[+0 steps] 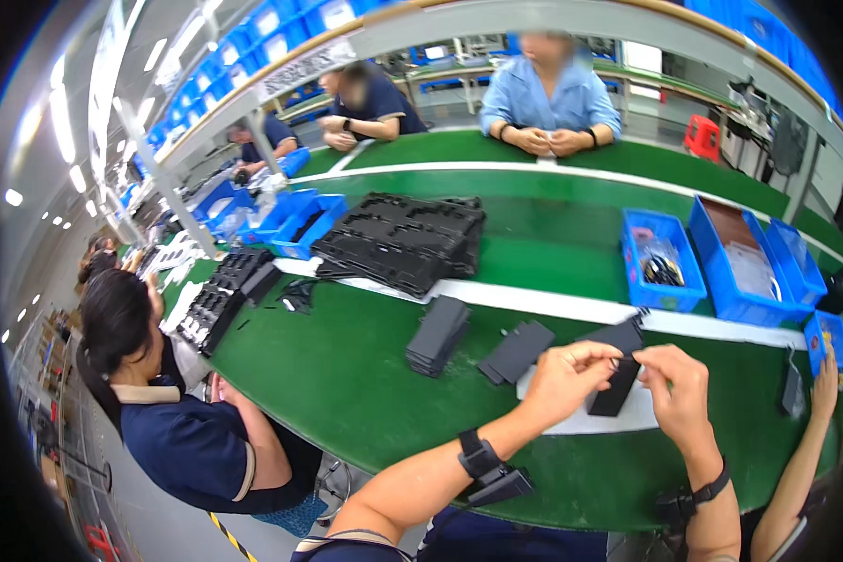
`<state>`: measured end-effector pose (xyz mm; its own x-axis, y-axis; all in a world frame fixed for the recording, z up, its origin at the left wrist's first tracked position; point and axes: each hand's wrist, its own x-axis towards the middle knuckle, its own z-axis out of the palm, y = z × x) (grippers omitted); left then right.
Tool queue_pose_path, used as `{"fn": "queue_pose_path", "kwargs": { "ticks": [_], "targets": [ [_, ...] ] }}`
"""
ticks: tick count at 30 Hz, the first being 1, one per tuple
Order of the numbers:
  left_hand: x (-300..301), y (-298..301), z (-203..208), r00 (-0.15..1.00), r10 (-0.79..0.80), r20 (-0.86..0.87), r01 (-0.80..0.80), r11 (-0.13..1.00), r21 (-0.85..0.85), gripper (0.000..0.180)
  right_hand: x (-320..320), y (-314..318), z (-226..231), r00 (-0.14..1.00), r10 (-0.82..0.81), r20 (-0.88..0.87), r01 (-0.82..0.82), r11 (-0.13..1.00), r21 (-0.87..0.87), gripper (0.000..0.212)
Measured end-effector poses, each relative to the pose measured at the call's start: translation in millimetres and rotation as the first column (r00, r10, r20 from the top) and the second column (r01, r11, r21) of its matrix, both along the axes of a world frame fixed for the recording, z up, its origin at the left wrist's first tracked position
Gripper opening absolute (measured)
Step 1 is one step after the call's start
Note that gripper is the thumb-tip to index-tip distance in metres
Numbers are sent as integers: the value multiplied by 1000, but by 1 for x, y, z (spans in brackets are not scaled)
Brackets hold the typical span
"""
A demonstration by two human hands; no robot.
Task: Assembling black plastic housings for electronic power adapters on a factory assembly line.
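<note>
My left hand [564, 375] and my right hand [679, 389] are raised together over the green belt, both pinching a thin black rectangular part [616, 386] that hangs between them. Right under the hands lies a white sheet [628, 417]. Another flat black part [618, 334] rests just behind them. Left of my hands lie a loose pair of black plates [515, 351] and a neat stack of black plates [437, 335]. Each of my wrists carries a black strap with a small device.
Black moulded trays [398, 239] are piled mid-belt, more trays [225, 295] to the left. Blue bins [660, 262] [745, 262] stand on the right. A person in dark blue sits at my left, another's hand [824, 384] at my right, several people across the belt.
</note>
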<state>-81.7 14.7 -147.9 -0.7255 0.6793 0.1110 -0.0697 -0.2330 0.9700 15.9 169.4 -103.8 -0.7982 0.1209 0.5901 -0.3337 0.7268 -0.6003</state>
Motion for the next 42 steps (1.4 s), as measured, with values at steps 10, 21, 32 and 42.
{"fn": "queue_pose_path", "kwargs": {
  "ticks": [10,21,32,42],
  "targets": [
    [3,-6,13,999,-26,-29,27,999,24,20,-1,7,-5,959,132,252,33,829,-558,11],
    [8,-5,18,1000,20,-9,-21,994,-103,22,4,3,-4,982,31,185,35,939,-341,8],
    [10,-3,15,973,60,-223,-97,982,-161,17,0,1,-6,999,-36,-8,35,994,-107,4],
    [13,-2,15,918,75,-389,-129,985,-115,21,1,8,-8,998,-24,62,23,1000,21,7]
  ]
}}
